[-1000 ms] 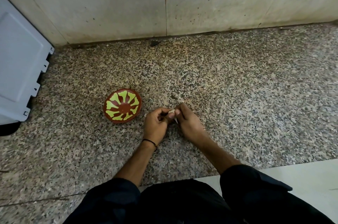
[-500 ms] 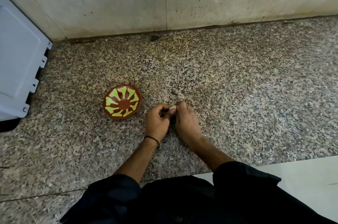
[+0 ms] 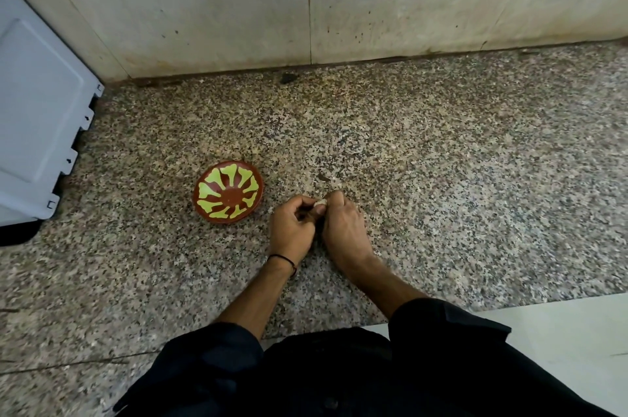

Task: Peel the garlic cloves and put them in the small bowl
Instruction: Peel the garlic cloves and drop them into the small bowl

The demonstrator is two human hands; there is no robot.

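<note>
Head view, both hands together at mid-worktop.

Left hand (image 3: 292, 229): fingers curled in, thumb and fingertips pinching a clove (image 3: 320, 202) from the left. Thin dark band (image 3: 282, 258) on that wrist.

Right hand (image 3: 343, 229): knuckles up, fingers curled over, tips meeting the same clove from the right. Both hands are closed on it and pressed against each other. Only a small pale patch of clove shows between the fingertips, so I cannot tell how much skin remains.

Change over the last second: the right hand has rolled over from a flatter, more extended pose to the present knuckles-up one, and the pale sliver that showed lower between the thumbs is now out of sight. The hands have not travelled — same spot, just right of the bowl. Judgement: this is skin being worked loose, mid-peel, and no transfer has begun.

Bowl (image 3: 228, 192): red-brown with a yellow-green pattern, near the left hand but apart from it. Nothing visible inside it, now or in the earlier frames, so none of the task is banked yet.

Worktop (image 3: 441, 178): speckled granite. One small dark scrap (image 3: 323, 177) lies just beyond the hands — possibly peel, too small to say. No other cloves can be made out against the speckle.

Further out: stained pale wall (image 3: 407, 8) behind, a grey-white panel (image 3: 37, 110) at the left edge, dark sleeves (image 3: 210, 348) at the bottom.
</note>
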